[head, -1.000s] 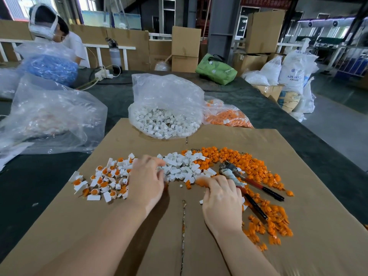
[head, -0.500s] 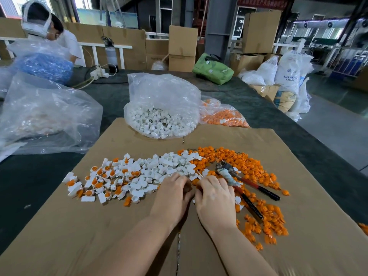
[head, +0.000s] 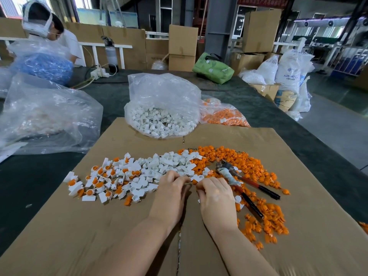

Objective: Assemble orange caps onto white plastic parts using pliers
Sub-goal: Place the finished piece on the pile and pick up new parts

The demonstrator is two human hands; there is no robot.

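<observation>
**A:** Head cam had both hands meeting at the near edge of the loose heap of small white plastic parts. A second earlier the left hand was out over the pile of finished capped pieces; it had come back in beside the right hand.

**B:** So a fresh cycle started, I'd guess. Grip?

**A:** Fingers on both were curled and looked like they pinched something tiny between them. Couldn't tell what.

**B:** And the red-and-black-handled metal pliers?

**A:** Lay untouched just right of the right hand, on the spread of little orange plastic caps, all on the brown cardboard sheet.
</observation>
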